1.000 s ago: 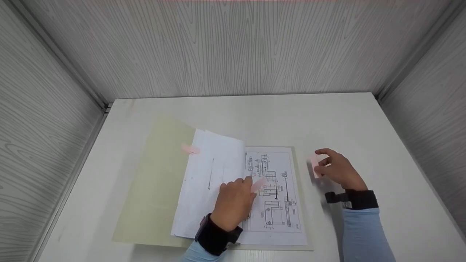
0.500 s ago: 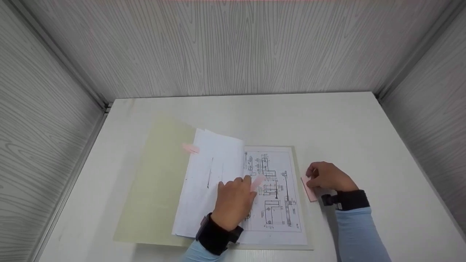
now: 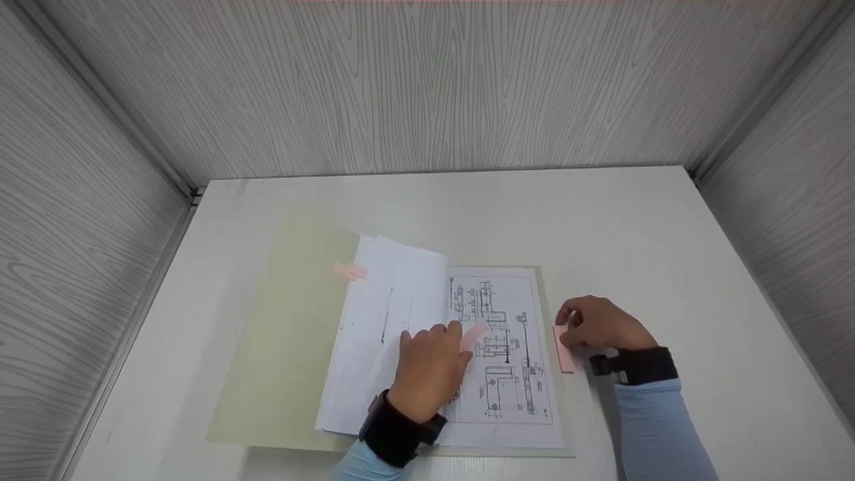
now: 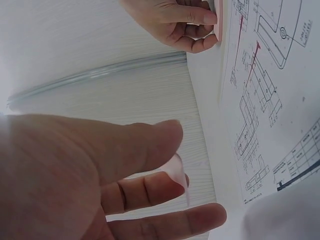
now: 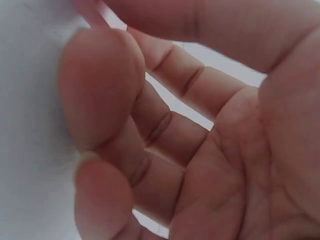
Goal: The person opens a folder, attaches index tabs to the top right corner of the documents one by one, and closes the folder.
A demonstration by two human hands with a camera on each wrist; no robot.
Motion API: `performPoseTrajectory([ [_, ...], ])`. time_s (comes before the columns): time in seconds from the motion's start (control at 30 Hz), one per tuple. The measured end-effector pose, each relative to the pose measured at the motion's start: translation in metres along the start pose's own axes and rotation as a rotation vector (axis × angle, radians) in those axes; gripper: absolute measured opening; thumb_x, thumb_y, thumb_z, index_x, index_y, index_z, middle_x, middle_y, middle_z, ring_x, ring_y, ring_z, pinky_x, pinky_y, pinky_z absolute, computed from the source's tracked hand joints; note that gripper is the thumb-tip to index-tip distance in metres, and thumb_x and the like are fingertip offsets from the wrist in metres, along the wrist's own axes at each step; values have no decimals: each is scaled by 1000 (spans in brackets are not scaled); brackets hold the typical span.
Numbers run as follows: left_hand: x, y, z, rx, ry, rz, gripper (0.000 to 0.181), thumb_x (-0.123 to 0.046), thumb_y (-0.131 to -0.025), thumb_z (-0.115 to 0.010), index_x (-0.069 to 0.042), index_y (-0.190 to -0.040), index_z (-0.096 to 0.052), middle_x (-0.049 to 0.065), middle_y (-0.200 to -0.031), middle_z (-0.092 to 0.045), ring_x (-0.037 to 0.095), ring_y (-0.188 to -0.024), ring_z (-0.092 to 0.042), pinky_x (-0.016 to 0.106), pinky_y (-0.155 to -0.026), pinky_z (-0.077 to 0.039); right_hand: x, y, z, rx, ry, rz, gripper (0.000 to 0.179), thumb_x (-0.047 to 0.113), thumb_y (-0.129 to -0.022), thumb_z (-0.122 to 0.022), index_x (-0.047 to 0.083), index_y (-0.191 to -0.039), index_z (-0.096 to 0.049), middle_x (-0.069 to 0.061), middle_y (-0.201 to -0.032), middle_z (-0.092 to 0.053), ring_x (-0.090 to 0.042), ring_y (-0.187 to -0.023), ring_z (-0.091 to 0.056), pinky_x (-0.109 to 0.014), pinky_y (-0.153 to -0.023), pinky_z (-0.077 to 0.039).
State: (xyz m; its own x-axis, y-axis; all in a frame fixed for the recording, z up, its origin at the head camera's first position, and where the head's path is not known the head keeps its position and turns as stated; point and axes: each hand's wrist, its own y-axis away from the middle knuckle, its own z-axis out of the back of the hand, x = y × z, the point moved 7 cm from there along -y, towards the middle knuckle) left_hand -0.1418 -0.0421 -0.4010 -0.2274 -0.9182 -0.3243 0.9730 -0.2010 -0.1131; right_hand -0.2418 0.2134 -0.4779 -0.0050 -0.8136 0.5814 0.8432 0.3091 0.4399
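In the head view my left hand (image 3: 431,371) lies over the turned white pages (image 3: 407,280) of an open pale green folder (image 3: 280,347). Its thumb and fingers pinch a pink sticky note strip (image 3: 474,334) above a sheet of technical drawings (image 3: 497,434). The left wrist view shows that strip (image 4: 176,172), pale and curved, by the thumb. Just right of the folder, my right hand (image 3: 604,324) holds a narrow pink sticky note pad (image 3: 564,354) at the table. Only a blurred pink end (image 5: 92,12) of the pad shows in the right wrist view.
A second pink sticky note (image 3: 350,271) sticks out from the left edge of the turned pages, over the cover. The white table (image 3: 668,227) is bounded by grey wood-grain panels (image 3: 427,87) at the back and both sides.
My right hand has moved left and toward me, bringing the sticky note pad down beside the folder and turning it nearly parallel to the folder's edge. The left hand has hardly moved.
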Motion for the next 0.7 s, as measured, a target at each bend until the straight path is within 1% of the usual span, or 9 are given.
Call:
performPoseTrajectory([
  [0.07, 0, 0, 1, -10, 4, -6, 25, -29, -85, -73, -8, -94, -63, 3, -70, -59, 22, -65, -58, 38, -61, -38, 5, 2, 6, -42, -10, 22, 23, 19, -84, -70, 12, -104, -64, -6, -81, -59, -20, -69, -57, -33, -60, -46],
  [0.13, -2, 0, 2, -27, 13, -19, 25, -28, -84, -74, -8, -94, -63, 3, -71, -59, 20, -66, -57, 35, -61, -36, 15, 7, 15, -118, -47, 63, 24, 25, -88, -67, 12, -108, -64, -8, -81, -59, -22, -69, -55, -33, -60, -45],
  [0.2, -4, 0, 4, -53, 29, -43, 23, -27, -84, -74, -8, -92, -63, 2, -72, -58, 18, -67, -54, 32, -61, -36, 30, 14, 23, -201, -102, 141, 24, 30, -93, -62, 12, -109, -63, -10, -79, -58, -24, -68, -54, -32, -59, -44],
  [0.27, -8, 0, 5, -73, 51, -73, 22, -25, -85, -74, -9, -91, -62, 1, -74, -57, 16, -68, -52, 29, -62, -39, 52, 24, 26, -249, -171, 248, 23, 32, -95, -60, 13, -108, -63, -11, -78, -58, -25, -67, -55, -32, -59, -45],
  [0.37, -16, 2, 6, -81, 75, -126, 21, -26, -86, -73, -9, -93, -62, 0, -77, -58, 13, -68, -50, 24, -61, -42, 92, 40, 15, -211, -225, 434, 21, 29, -95, -61, 14, -109, -61, -7, -77, -60, -23, -65, -58, -30, -59, -48],
  [0.43, -21, 3, 7, -73, 80, -155, 23, -28, -87, -72, -10, -97, -63, 0, -80, -61, 12, -67, -51, 23, -60, -43, 117, 50, 2, -149, -212, 537, 23, 27, -94, -63, 14, -113, -60, -1, -81, -63, -18, -65, -59, -29, -60, -50],
  [0.5, -26, 3, 8, -73, 80, -180, 23, -31, -90, -68, -10, -100, -64, -1, -79, -62, 11, -67, -52, 23, -61, -44, 135, 57, -12, -102, -172, 608, 28, 29, -92, -66, 14, -116, -59, 6, -85, -66, -14, -66, -60, -27, -59, -50],
  [0.57, -29, 4, 10, -87, 81, -198, 23, -32, -92, -64, -11, -100, -65, -1, -78, -63, 11, -66, -53, 24, -61, -44, 146, 61, -22, -82, -146, 640, 26, 26, -91, -67, 16, -115, -60, 9, -87, -67, -11, -67, -59, -26, -58, -50],
  [0.7, -31, 3, 13, -150, 82, -224, 20, -31, -93, -64, -12, -97, -65, -2, -76, -63, 11, -65, -55, 26, -61, -45, 151, 62, -27, -86, -168, 636, 15, 11, -90, -65, 13, -105, -64, 8, -86, -67, -11, -67, -60, -26, -59, -51],
])
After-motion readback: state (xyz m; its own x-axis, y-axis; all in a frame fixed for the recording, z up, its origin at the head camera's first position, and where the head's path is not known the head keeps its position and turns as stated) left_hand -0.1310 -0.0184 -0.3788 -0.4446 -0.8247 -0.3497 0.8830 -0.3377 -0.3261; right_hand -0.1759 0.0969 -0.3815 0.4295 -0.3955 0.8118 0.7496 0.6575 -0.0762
